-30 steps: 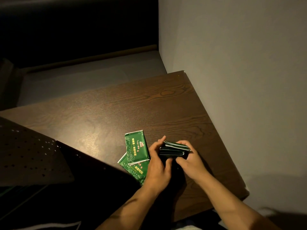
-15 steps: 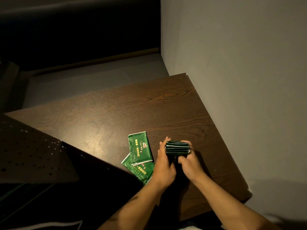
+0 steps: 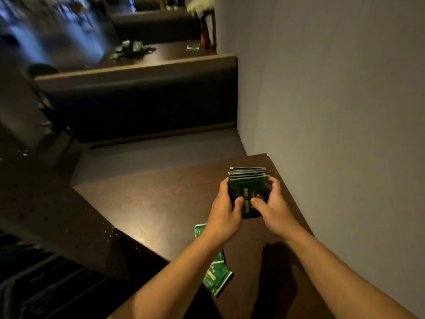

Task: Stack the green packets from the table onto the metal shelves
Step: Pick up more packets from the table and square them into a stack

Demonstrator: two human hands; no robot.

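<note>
My left hand (image 3: 224, 214) and right hand (image 3: 273, 209) clasp a stack of flat green foil packets (image 3: 247, 191) above the dark wooden table (image 3: 161, 203), near its wall-side edge. Two loose green packets (image 3: 216, 275) lie at its near edge.

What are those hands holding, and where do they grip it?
A stack of green packets, gripped by its two sides: left hand on the left, right hand on the right, thumbs on its front.

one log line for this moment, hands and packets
left hand: grips stack | right hand: grips stack | stack of green foil packets: held above dark wooden table | loose green packets: on table
</note>
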